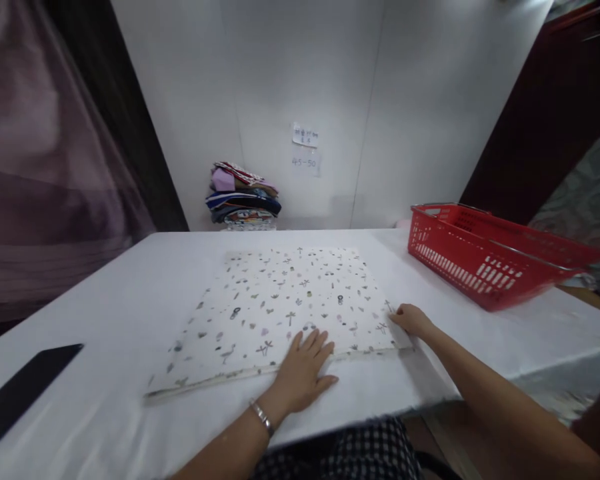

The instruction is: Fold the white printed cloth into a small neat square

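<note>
A white cloth printed with small palm trees, flamingos and other figures lies folded flat on the table in front of me. My left hand, with a silver bracelet at the wrist, rests on its near edge, fingers spread and palm down. At the cloth's right edge, close to the near corner, my right hand is closed in a pinch on the fabric. The fingertips there are partly hidden, but the cloth's edge runs into them.
On the white-covered table, a red plastic basket stands at the right. A stack of folded fabrics sits at the back by the wall. A flat black object lies at the left. Two paper notes hang on the wall.
</note>
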`<action>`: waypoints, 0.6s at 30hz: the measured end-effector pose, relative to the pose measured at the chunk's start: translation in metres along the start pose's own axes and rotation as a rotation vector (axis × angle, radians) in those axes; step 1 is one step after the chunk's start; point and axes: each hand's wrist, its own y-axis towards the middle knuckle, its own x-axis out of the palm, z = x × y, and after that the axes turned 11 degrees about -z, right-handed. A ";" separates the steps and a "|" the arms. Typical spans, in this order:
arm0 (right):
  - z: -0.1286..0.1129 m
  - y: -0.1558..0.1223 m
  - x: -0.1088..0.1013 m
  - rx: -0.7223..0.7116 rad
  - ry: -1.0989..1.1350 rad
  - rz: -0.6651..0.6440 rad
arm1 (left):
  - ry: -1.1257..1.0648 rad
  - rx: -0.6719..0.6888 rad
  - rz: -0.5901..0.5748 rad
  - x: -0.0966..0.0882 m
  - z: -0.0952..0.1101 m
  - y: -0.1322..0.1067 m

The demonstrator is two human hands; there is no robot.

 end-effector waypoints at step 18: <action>0.012 -0.003 0.023 -0.064 0.046 0.103 | -0.115 0.028 0.044 -0.005 0.006 -0.012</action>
